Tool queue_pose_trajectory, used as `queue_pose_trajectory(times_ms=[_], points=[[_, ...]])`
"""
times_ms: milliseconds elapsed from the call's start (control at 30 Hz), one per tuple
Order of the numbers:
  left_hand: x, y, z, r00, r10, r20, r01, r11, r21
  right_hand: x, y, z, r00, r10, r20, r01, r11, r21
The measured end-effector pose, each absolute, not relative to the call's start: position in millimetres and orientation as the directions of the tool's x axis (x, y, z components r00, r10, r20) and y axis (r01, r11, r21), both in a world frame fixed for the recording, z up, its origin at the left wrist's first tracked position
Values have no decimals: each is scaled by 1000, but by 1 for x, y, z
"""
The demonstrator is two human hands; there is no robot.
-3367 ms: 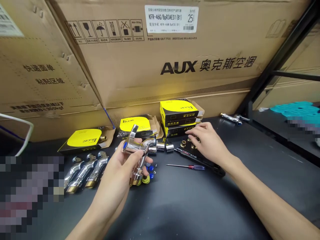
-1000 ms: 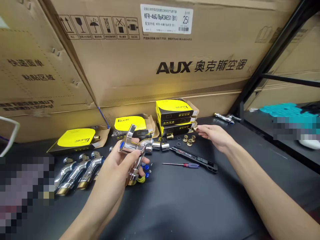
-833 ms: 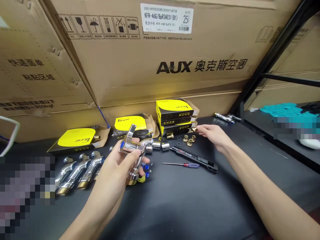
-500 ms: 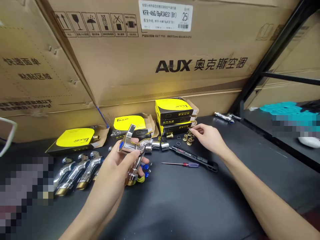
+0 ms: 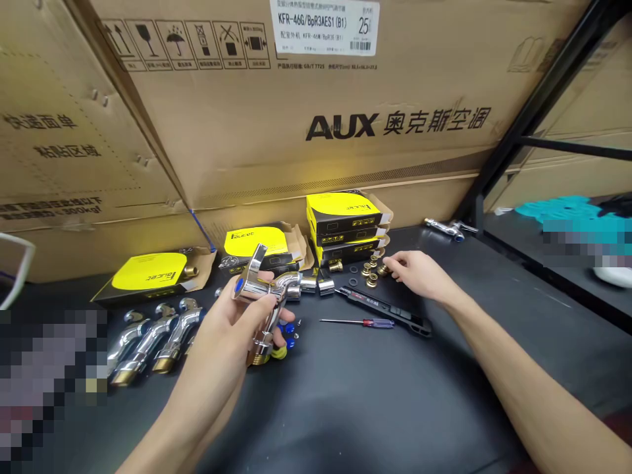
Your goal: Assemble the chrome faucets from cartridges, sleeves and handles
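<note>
Chrome faucet (image 5: pixel 270 288) sat clamped in the left hand (image 5: pixel 230 342); the right hand (image 5: pixel 415 275), fingers curled, touched brass fittings (image 5: pixel 372 277) on the desk (image 5: pixel 375 395), its grip unclear.

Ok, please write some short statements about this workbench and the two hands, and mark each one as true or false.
1. The left hand holds a chrome faucet above the table. True.
2. The right hand grips the red-handled screwdriver. False: the screwdriver lies alone on the table, and the right hand's fingertips are at the brass fittings.
3. Yellow boxes stand stacked in front of the big carton. True.
4. The three spare faucets at the left lie inside a box. False: they lie bare on the table, side by side.
</note>
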State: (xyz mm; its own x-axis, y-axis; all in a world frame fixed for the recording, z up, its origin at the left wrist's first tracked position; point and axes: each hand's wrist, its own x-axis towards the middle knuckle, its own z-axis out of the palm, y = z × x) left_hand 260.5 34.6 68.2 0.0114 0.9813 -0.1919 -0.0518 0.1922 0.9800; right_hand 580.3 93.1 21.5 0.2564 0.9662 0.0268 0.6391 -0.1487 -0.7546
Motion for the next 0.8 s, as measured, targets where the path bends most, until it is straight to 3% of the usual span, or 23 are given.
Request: queue_pose_trajectory(times_ms=[233, 400, 600, 800], points=[[261, 34, 70, 16, 983, -184, -65, 185, 981, 586, 93, 30, 302, 946, -115, 277, -203, -939], [261, 35, 69, 20, 984, -176, -61, 177, 982, 586, 91, 34, 275, 951, -144, 194, -202, -960], [259, 34, 68, 15, 985, -172, -58, 173, 983, 587, 91, 30, 274, 961, -47, 364, -149, -919], [259, 34, 66, 20, 984, -177, -49, 178, 983, 559, 93, 22, 176, 936, 304, 729, 83, -679]])
